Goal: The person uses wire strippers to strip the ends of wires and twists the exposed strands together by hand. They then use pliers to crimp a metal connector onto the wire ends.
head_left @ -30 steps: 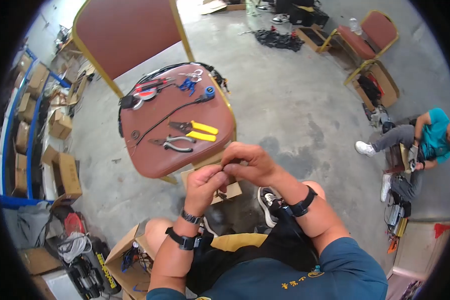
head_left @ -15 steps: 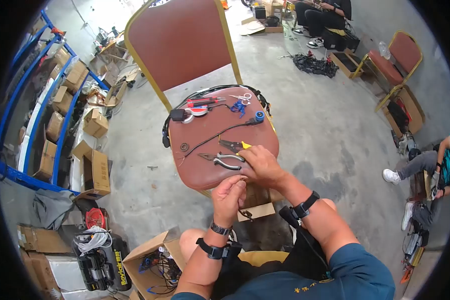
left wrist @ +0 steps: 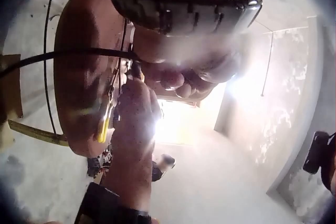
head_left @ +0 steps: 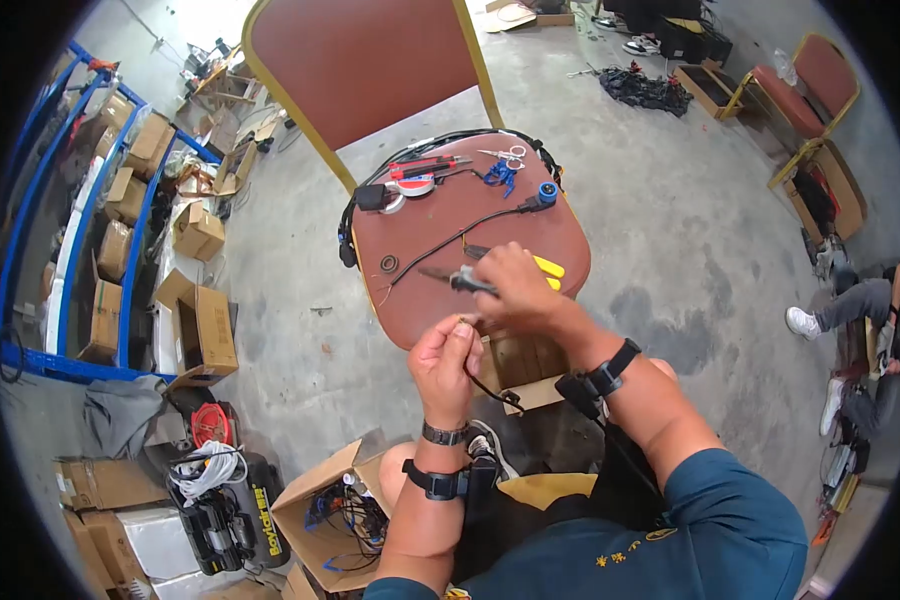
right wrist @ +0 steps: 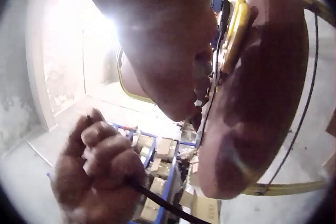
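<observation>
My left hand pinches the end of a short black cable in front of the chair seat. The cable hangs below the fingers, and it runs off from the palm in the left wrist view. Over the seat's front part, my right hand grips the handles of grey-handled pliers, whose jaws point left. Yellow-handled wire strippers lie partly hidden behind that hand. Further back on the seat lies a black cord with a blue connector.
At the seat's back lie scissors, red-handled tools and a tape roll. A small black ring lies at its left. A carton of wires and a black compressor stand at lower left. A person sits at far right.
The hands were together a second ago. The right hand has moved forward onto the seat and taken hold of the pliers, which have shifted slightly. The left hand keeps the cable. The head view has shifted.
</observation>
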`<action>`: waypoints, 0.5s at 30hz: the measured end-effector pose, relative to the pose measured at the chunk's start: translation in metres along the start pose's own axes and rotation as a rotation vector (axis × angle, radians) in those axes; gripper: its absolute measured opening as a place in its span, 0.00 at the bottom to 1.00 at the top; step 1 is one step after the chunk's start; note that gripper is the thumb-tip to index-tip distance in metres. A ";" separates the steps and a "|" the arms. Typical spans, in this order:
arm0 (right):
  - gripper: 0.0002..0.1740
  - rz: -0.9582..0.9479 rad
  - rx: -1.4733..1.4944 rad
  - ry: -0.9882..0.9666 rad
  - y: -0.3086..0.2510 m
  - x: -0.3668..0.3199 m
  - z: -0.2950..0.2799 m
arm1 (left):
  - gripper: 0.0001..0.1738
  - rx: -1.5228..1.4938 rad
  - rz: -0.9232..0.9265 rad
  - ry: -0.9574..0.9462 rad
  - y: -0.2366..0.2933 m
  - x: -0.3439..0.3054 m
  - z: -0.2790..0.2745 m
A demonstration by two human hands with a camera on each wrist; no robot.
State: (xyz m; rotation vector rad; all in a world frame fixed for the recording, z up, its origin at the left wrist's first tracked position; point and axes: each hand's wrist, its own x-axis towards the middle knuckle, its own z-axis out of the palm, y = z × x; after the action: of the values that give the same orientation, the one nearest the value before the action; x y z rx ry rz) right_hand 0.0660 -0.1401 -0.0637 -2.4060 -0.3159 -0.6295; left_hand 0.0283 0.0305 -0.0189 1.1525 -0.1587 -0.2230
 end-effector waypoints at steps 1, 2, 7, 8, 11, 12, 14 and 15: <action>0.11 -0.035 0.092 0.067 0.006 0.003 -0.008 | 0.08 -0.007 0.016 0.001 0.000 0.001 -0.003; 0.12 0.187 0.418 0.013 0.007 0.000 -0.018 | 0.08 -0.015 0.036 -0.001 0.000 0.002 -0.006; 0.20 0.585 1.492 0.086 -0.035 -0.003 -0.085 | 0.09 -0.098 0.073 -0.018 0.005 0.004 -0.006; 0.22 0.633 1.472 -0.001 -0.037 -0.009 -0.087 | 0.10 -0.122 0.074 -0.026 0.005 0.004 -0.006; 0.25 0.739 1.321 -0.268 -0.043 -0.032 -0.090 | 0.10 -0.119 0.052 -0.037 0.003 0.000 -0.005; 0.24 0.658 1.259 -0.221 -0.048 -0.039 -0.089 | 0.09 -0.110 0.047 -0.041 0.003 0.000 -0.003; 0.22 0.497 1.127 -0.138 -0.059 -0.049 -0.087 | 0.09 -0.086 0.088 -0.006 0.002 -0.002 0.001; 0.21 0.558 1.280 -0.171 -0.068 -0.050 -0.097 | 0.09 -0.073 0.106 0.014 0.001 -0.005 0.002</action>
State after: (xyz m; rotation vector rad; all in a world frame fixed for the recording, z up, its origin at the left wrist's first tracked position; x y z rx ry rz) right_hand -0.0367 -0.1517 0.0121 -1.1925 -0.0477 0.0859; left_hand 0.0230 0.0303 -0.0166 1.0701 -0.1979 -0.1258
